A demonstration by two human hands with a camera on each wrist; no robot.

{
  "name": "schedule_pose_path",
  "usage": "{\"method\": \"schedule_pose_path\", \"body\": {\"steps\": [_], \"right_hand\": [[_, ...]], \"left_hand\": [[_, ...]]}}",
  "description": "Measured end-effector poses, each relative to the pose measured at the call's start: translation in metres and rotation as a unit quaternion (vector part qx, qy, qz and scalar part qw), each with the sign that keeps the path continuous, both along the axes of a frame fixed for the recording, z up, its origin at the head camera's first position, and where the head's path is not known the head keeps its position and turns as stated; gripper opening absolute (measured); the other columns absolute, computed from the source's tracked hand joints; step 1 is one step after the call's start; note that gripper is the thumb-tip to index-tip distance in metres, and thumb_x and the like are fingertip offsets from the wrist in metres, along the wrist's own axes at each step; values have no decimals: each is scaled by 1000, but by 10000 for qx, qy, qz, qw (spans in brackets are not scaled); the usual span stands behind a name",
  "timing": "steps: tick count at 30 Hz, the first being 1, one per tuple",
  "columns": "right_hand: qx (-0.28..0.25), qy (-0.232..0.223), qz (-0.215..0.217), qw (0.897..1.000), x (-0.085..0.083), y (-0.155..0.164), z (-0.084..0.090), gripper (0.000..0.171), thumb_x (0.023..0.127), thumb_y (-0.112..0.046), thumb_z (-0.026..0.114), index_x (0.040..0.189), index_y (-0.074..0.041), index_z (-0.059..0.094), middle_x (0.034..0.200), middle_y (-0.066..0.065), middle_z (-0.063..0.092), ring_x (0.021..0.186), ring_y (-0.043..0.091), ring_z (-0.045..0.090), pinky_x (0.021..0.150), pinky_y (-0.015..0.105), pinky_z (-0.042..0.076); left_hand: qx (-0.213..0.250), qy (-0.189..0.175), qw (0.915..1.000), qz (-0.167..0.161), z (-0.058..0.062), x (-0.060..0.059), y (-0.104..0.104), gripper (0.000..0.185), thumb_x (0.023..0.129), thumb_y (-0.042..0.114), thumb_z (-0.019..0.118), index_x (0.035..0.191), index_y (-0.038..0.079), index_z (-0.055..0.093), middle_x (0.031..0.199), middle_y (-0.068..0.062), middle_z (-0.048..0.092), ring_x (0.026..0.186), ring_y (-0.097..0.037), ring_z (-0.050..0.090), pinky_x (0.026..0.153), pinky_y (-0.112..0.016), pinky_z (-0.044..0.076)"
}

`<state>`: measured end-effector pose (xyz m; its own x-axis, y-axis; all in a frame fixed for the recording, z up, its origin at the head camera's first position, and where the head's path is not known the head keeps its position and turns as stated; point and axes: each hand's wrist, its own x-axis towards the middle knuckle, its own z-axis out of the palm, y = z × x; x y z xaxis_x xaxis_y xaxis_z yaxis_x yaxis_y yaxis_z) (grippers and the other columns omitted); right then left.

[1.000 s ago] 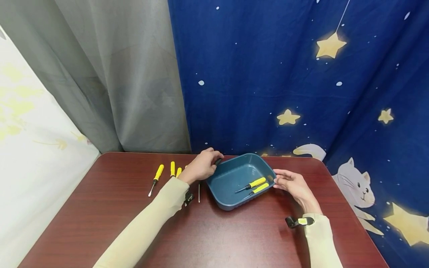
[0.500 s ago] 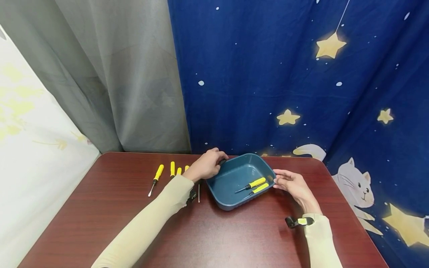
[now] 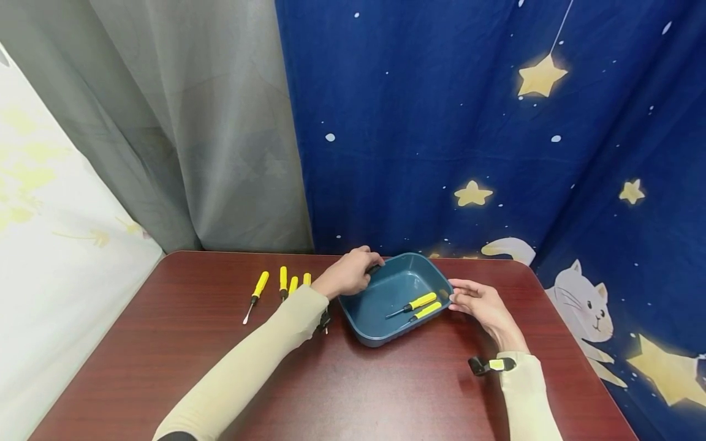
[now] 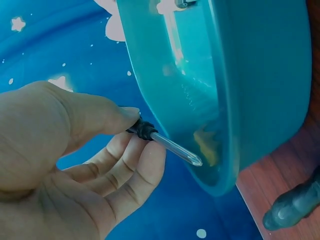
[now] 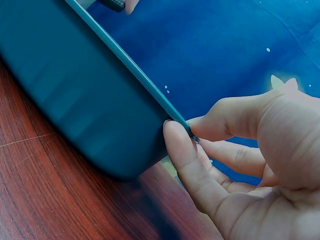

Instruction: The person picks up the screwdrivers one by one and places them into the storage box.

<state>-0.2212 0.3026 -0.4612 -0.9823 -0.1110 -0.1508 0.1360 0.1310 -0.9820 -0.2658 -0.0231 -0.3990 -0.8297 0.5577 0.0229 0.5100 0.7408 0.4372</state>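
Note:
My left hand (image 3: 349, 274) pinches a screwdriver (image 4: 175, 149) by its dark handle, over the left part of a dark blue plastic bin (image 3: 380, 335). In the left wrist view its bare metal shaft points toward the bin's opening, and the fingers cover part of the handle. At the bin's right end, my right hand (image 3: 485, 306) pinches the rim between thumb and fingers, as the right wrist view shows. Inside the bin lie two yellow-handled screwdrivers, one (image 3: 421, 300) just behind the other (image 3: 427, 311).
Several yellow-handled screwdrivers lie left of the bin, the leftmost (image 3: 260, 285) apart from the others. A dark rounded object (image 4: 292, 205) rests on the table beside the bin. Curtains (image 3: 386, 153) hang right behind the table (image 3: 386, 398).
My left hand has moved right with the screwdriver, from the bin's left edge to farther over it. The right hand and the bin have stayed in place.

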Motion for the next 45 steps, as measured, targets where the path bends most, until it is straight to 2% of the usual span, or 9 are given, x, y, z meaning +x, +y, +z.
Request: {"method": "schedule_pose_path", "body": {"steps": [9, 23, 31, 40, 45], "right_hand": [[68, -14, 4, 10000, 0, 0, 1, 50, 96, 4, 61, 144, 12, 48, 105, 11, 67, 85, 8, 71, 83, 28, 61], [102, -33, -47, 9999, 1, -1, 2, 52, 96, 4, 62, 145, 11, 48, 107, 12, 67, 85, 8, 71, 82, 26, 61], [86, -35, -24, 10000, 0, -1, 2, 51, 96, 4, 61, 145, 11, 47, 108, 13, 67, 84, 6, 70, 82, 26, 61], [71, -19, -47, 10000, 0, -1, 0, 51, 96, 5, 61, 144, 12, 48, 106, 13, 68, 83, 7, 71, 81, 26, 61], [80, -15, -48, 10000, 0, -1, 0, 51, 96, 5, 61, 144, 12, 48, 105, 12, 68, 83, 7, 71, 81, 26, 61]], "left_hand": [[-104, -31, 9999, -58, -4, -2, 11, 41, 94, -2, 59, 133, 9, 67, 124, -10, 62, 98, -19, 60, 88, -34, 57], [-545, -152, 9982, -203, -7, -9, 28, 44, 94, 0, 61, 135, 13, 67, 116, -6, 60, 92, -18, 57, 77, -28, 54], [-949, 38, 9943, -479, -11, -14, 39, 44, 93, 0, 62, 133, 16, 68, 122, -7, 63, 96, -16, 55, 80, -25, 53], [-1150, -23, 9916, -594, -14, -16, 49, 46, 94, 0, 59, 137, 15, 66, 125, -8, 61, 94, -17, 56, 79, -25, 52], [-1230, -214, 9905, -576, -16, -19, 54, 47, 96, 1, 58, 139, 17, 65, 126, -7, 60, 94, -17, 56, 77, -24, 51]]}}
